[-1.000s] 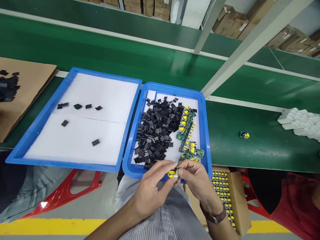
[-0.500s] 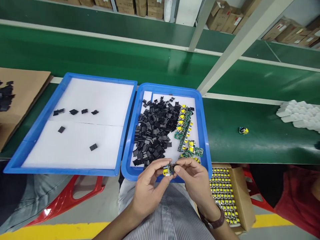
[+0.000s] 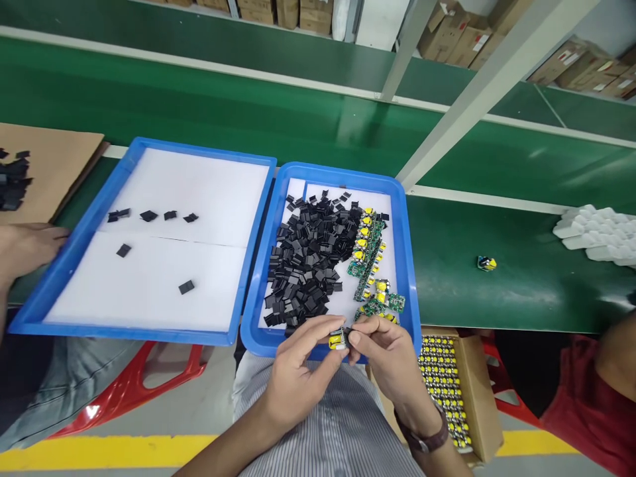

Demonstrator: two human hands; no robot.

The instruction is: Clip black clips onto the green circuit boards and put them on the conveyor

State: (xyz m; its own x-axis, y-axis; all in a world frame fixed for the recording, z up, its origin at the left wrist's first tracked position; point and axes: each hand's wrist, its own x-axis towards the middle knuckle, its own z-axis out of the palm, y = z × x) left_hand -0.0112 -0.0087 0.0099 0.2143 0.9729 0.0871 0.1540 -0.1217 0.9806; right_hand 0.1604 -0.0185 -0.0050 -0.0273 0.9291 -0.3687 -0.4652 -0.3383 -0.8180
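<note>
Over the near edge of the right blue tray (image 3: pixel 410 265), my left hand (image 3: pixel 308 371) pinches a small circuit board (image 3: pixel 338 340) with a yellow component. My right hand (image 3: pixel 390 354) is closed on a small black plastic piece (image 3: pixel 348 333) at that board's right side; the fingers partly cover it. Just beyond my hands lies a heap of black plastic pieces (image 3: pixel 313 258). Beside the heap, several green circuit boards (image 3: pixel 369 248) with yellow components stand in rows, and a few looser boards (image 3: pixel 381 301) lie nearer my right hand.
At left, another blue tray (image 3: pixel 253 265) holds several scattered black pieces. Another person's hand (image 3: pixel 34 248) rests beside it. One board (image 3: pixel 486 263) sits on the green bench (image 3: pixel 447 298), near white foam trays (image 3: pixel 599 232). A carton (image 3: pixel 479 397) of boards stands below right.
Another person's hand has come into view at the left. My hands stay together, with the held board turned slightly. The whole view has shifted a little.
</note>
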